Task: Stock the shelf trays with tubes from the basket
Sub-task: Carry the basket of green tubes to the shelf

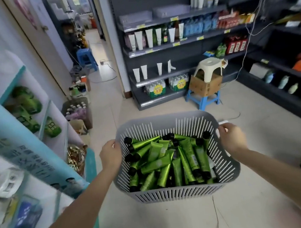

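A grey slotted plastic basket (pixel 165 125) hangs in front of me above the floor, carried by both hands. It is filled with several green tubes (pixel 168 162) with black caps, lying in a loose heap. My left hand (pixel 110 154) grips the basket's left rim. My right hand (pixel 233 139) grips its right rim. Two grey trays (pixel 136 17) sit on the top board of the dark shelf (pixel 159 50) ahead; their insides are hidden from here.
White tubes stand on the dark shelf's middle boards. A cardboard box (pixel 205 86) with a white stool on top rests on a blue stool before the shelf. Another dark shelf lines the right wall, a teal-and-white rack (pixel 20 115) the left. Tiled floor lies between.
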